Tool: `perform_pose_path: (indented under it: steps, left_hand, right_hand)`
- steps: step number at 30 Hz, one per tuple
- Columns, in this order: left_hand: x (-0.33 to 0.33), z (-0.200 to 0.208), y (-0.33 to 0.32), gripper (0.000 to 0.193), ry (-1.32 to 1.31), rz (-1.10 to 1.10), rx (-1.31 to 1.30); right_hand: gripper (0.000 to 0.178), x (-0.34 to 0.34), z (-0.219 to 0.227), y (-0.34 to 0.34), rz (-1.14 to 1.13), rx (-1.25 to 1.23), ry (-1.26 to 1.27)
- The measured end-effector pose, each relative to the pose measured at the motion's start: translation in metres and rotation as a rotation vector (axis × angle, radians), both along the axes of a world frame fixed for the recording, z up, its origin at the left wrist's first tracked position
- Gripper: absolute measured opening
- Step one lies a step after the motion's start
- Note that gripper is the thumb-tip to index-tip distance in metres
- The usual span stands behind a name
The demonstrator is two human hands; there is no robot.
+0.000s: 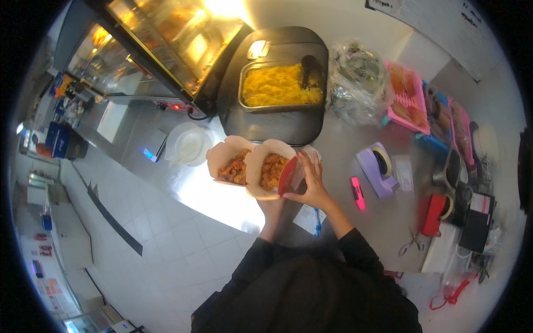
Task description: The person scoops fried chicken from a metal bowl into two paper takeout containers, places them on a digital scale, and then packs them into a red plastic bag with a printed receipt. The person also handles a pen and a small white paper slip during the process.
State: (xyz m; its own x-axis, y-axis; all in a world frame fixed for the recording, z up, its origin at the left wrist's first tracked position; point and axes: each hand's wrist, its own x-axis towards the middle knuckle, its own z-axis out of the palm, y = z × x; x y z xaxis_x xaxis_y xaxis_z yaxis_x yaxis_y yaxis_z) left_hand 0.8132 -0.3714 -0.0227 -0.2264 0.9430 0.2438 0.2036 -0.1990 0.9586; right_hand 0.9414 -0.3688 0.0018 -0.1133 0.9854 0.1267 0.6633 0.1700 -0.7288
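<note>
Two paper takeaway boxes stand side by side with their flaps open, both holding browned, fried-looking chicken pieces. My right hand (312,186) is at the right-hand box (279,146), thumb and fingers pressed on its red outer flap (287,176). At the near side of that same box is my left hand (271,207); its fingers are hidden by the box, which seems to rest against it. The left-hand box (218,156) touches the other one, and neither hand is on it. Just below my right hand lie a paper slip (303,220) and a blue pen (318,222).
Beyond the boxes, a metal pan of yellow rice (277,86) with a dark spoon sits on a black warmer (266,130). A glass display case (166,50) stands left. A plastic tub (189,145), purple tape dispenser (377,172), pink highlighter (357,193) and scissors (411,243) lie around.
</note>
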Motion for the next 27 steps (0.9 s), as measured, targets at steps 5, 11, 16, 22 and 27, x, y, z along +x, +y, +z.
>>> perform_pose_path:
  steps: [5,11,16,22,27]
  left_hand:
    - [0.012,0.032,-0.018,0.063,-0.405,-0.413,-0.31]
    - [0.059,0.028,-0.056,0.091,-0.631,-1.023,-0.69]
    - [0.097,-0.021,-0.099,0.123,-0.303,-1.534,-0.25]
    - [0.14,-0.022,-0.114,0.082,-0.647,-1.366,-0.672]
    - [0.162,-0.012,-0.111,0.041,-0.463,-1.008,-0.471]
  right_hand:
    - [0.094,0.021,0.017,-0.025,0.309,-0.056,1.078]
    - [0.065,0.082,-0.01,-0.136,-0.261,-0.188,1.375]
    - [0.057,0.115,-0.025,-0.192,-0.429,-0.001,1.569]
    - [0.054,0.142,-0.03,-0.223,-0.492,0.192,1.484]
    - [0.04,0.17,-0.03,-0.213,-0.391,0.14,1.143]
